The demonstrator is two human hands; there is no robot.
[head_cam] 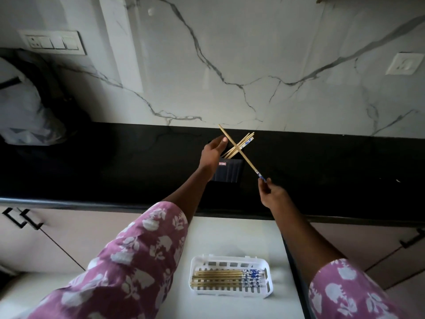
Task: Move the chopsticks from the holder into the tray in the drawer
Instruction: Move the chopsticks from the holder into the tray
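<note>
A dark ribbed holder (230, 171) stands on the black counter with several bamboo chopsticks (240, 145) leaning out to the right. My left hand (212, 154) rests against the holder's left rim, fingers curled on it. My right hand (272, 194) pinches the blue-patterned end of one chopstick (239, 151), which slants up to the left across the others, outside the holder. Below, a white slotted tray (232, 261) lies in the open drawer with several chopsticks (220, 276) laid lengthwise, blue ends to the right.
The black counter (115, 169) runs across, backed by a marble wall. A bag (25, 107) sits at the far left. The open drawer's pale floor (234, 236) lies below the counter edge. Cabinet handles (21, 218) are at lower left.
</note>
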